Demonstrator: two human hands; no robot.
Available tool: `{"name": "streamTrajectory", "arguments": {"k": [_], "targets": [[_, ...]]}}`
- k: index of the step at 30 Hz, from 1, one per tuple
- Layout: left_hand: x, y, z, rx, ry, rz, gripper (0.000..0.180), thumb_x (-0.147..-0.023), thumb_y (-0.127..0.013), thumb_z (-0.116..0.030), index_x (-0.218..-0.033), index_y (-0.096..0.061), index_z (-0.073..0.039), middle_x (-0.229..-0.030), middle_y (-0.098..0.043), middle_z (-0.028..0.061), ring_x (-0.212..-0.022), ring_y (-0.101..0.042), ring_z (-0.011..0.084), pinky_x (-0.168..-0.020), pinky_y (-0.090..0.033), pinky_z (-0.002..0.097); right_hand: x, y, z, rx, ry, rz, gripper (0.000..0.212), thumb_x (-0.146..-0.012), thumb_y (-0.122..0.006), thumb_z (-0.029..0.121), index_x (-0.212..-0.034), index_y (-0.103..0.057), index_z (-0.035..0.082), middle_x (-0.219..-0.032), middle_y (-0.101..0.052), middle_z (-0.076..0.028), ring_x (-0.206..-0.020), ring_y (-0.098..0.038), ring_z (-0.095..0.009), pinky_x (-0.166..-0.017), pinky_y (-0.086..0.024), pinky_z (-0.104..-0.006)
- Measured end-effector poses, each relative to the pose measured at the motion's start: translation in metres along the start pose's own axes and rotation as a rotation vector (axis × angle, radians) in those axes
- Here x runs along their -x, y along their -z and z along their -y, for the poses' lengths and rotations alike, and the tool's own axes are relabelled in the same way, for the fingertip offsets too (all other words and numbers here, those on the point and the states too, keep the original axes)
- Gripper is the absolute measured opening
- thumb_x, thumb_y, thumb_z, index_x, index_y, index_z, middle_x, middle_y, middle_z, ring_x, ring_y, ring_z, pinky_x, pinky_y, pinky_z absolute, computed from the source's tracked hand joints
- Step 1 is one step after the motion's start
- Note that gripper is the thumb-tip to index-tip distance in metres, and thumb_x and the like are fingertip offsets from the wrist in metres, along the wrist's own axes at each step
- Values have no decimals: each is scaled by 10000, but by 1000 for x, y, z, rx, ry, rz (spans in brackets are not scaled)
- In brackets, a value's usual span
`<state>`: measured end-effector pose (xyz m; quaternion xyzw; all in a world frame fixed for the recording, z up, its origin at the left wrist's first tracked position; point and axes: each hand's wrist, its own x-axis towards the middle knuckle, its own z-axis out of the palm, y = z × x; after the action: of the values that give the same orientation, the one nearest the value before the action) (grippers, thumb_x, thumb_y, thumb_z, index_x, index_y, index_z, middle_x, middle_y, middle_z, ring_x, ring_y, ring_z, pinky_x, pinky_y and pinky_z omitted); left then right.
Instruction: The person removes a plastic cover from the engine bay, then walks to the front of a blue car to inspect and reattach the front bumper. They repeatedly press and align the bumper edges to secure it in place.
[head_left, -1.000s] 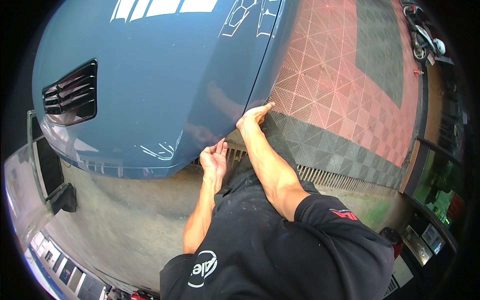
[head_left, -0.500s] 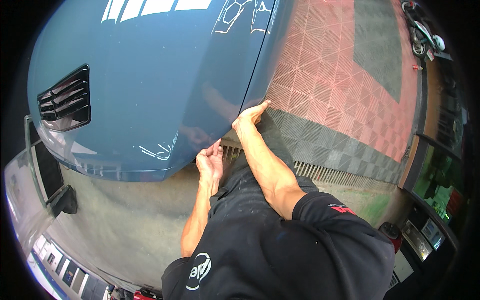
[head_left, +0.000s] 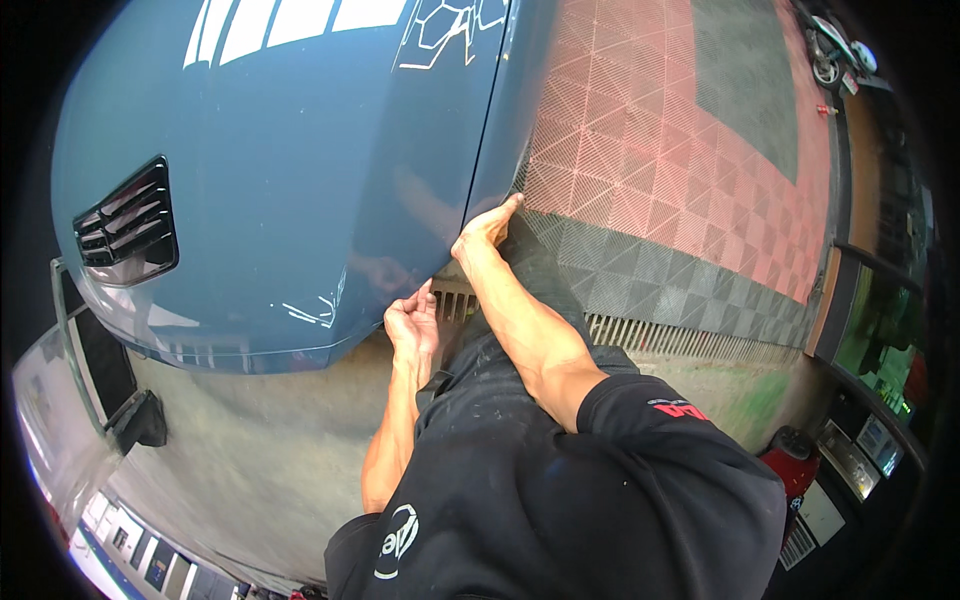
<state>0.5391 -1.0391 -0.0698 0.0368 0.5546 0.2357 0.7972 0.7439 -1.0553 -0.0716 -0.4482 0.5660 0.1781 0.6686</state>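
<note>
A glossy blue car body panel fills the upper left. My left hand is palm up at the panel's near edge, its fingers curled and the fingertips close to the lower corner; whatever they grip, if anything, is too small to make out. Farther along the same edge, at the seam between the large panel and the narrow side panel, my right hand lies against the bodywork with its fingers stretched away from me. Part of that hand's fingers is hidden by its back.
A black slatted vent sits in the panel at left. Red and grey grid floor tiles lie to the right, bordered by a drain grate. Bare concrete spans the lower left. A motorcycle stands at the far right.
The view has shifted slightly, so the car and both hands appear a little farther left. Both hands stay at about the same places along the panel's edge.
</note>
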Motion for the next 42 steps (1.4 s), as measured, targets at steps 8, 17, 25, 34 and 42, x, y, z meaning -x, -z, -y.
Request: {"name": "streamTrajectory", "arguments": {"k": [8, 17, 25, 34, 42], "targets": [[14, -9, -4, -179, -9, 61, 293, -907, -408, -23, -1115, -555, 122, -1341, -605, 294, -1218, -667, 379, -967, -582, 456, -12, 8, -8, 98, 135, 25, 1051, -938, -323, 865, -1566, -414, 27, -1576, -456, -157, -1409, -477, -320, -1167, -381, -512], [25, 11, -2, -269, -18, 147, 239, -1026, -463, -155, -1126, -579, 28, -1362, -632, 228, -1222, -665, 350, -983, -573, 457, -21, 37, 6, 183, 174, 39, 992, -977, -306, 823, -1258, -614, -78, -1297, -652, -211, -1151, -632, -339, -908, -493, -449], [25, 20, -12, -197, -55, 92, 242, -1011, -571, -209, -1154, -553, -14, -1380, -616, 237, -1183, -678, 347, -912, -591, 449, 18, -1, 15, 352, 450, -82, 958, -992, -286, 804, -1308, -589, -48, -1305, -633, -268, -1216, -612, -433, -1065, -467, -532], [19, 21, -14, -85, 42, 100, 188, -961, -447, -122, -988, -578, 10, -1277, -651, 238, -1087, -685, 311, -960, -569, 462, 19, -6, 11, 267, 497, -76, 959, -1005, -311, 778, -1456, -523, -42, -1466, -563, -233, -1329, -559, -384, -1130, -429, -489], [20, 25, -11, -85, 73, 75, 232, -918, -465, -80, -1037, -617, 48, -1288, -664, 234, -996, -669, 259, -971, -559, 451, 4, -7, 5, 175, 598, -5, 966, -1000, -372, 774, -1506, -486, -41, -1492, -542, -228, -1319, -558, -346, -1120, -437, -450]]}}
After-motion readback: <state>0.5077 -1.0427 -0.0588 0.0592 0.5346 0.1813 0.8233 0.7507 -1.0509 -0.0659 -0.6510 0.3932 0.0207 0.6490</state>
